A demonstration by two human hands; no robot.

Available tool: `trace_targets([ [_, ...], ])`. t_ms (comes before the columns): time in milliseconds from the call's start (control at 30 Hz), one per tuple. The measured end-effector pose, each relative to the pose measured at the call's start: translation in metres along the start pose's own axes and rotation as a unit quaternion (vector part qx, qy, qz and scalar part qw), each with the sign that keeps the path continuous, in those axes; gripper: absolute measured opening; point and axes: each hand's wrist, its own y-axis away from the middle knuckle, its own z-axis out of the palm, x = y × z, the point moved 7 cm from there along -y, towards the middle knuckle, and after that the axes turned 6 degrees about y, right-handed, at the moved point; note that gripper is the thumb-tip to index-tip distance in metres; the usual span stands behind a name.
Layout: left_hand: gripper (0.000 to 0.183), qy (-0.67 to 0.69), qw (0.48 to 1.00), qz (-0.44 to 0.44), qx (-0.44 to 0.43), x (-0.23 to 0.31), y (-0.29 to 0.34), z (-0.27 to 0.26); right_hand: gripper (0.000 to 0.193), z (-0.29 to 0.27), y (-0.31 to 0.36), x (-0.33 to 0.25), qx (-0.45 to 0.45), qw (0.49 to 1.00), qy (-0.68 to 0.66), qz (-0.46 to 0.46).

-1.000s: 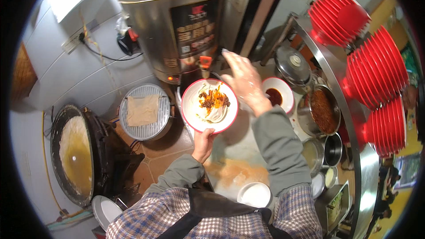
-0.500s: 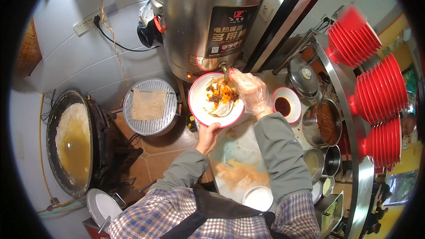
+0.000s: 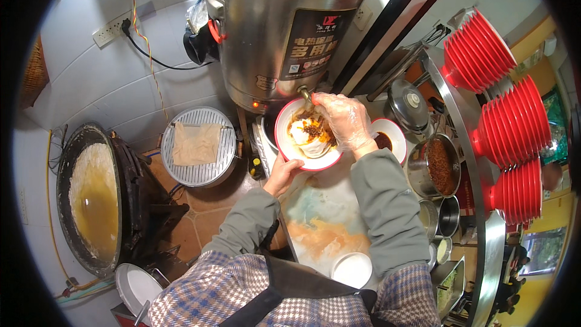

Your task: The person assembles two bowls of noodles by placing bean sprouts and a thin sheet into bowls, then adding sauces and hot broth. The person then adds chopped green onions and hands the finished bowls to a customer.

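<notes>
My left hand [image 3: 282,175] grips the lower left rim of a white bowl [image 3: 285,146] with a red outside. The bowl holds soft white food [image 3: 313,145] topped with a dark brown and orange sauce; brownish liquid shows around it. Just above its far edge, a brass-coloured tap [image 3: 305,93] juts from a large steel urn [image 3: 254,36]. My right hand [image 3: 346,122], in a clear plastic glove, has its fingers closed round the tap's red handle. The hand hides part of the bowl's right side.
Right of the bowl are another bowl with dark sauce [image 3: 396,139], a pot of brown sauce [image 3: 440,166] and a lidded pot [image 3: 411,104]. Red bowls [image 3: 514,122] stand stacked on a steel shelf. A slatted pot lid [image 3: 200,171] and a large wok [image 3: 115,254] are at left.
My left hand has moved the bowl to the right, uncovering a container beneath the urn. More brownish liquid shows inside the bowl. My right hand stays at the tap.
</notes>
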Motion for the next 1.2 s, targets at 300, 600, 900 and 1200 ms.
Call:
trace_targets([
  [300, 0.063, -0.025, 0.999, -0.022, -0.003, 0.004, 0.005, -0.006, 0.017, 0.004, -0.004, 0.005, 0.007, 1.000, 0.001, -0.015],
  [600, 0.061, -0.042, 0.998, -0.040, 0.014, 0.004, 0.007, -0.004, 0.017, 0.000, -0.008, 0.005, -0.001, 1.000, -0.014, -0.006],
  [900, 0.056, -0.038, 0.999, -0.011, 0.014, 0.008, 0.010, 0.001, 0.021, 0.004, -0.012, 0.011, -0.028, 0.999, -0.020, 0.007],
  [1200, 0.052, -0.066, 0.996, -0.047, 0.031, 0.003, 0.009, -0.006, 0.035, -0.020, 0.001, 0.013, 0.019, 0.996, -0.048, 0.070],
])
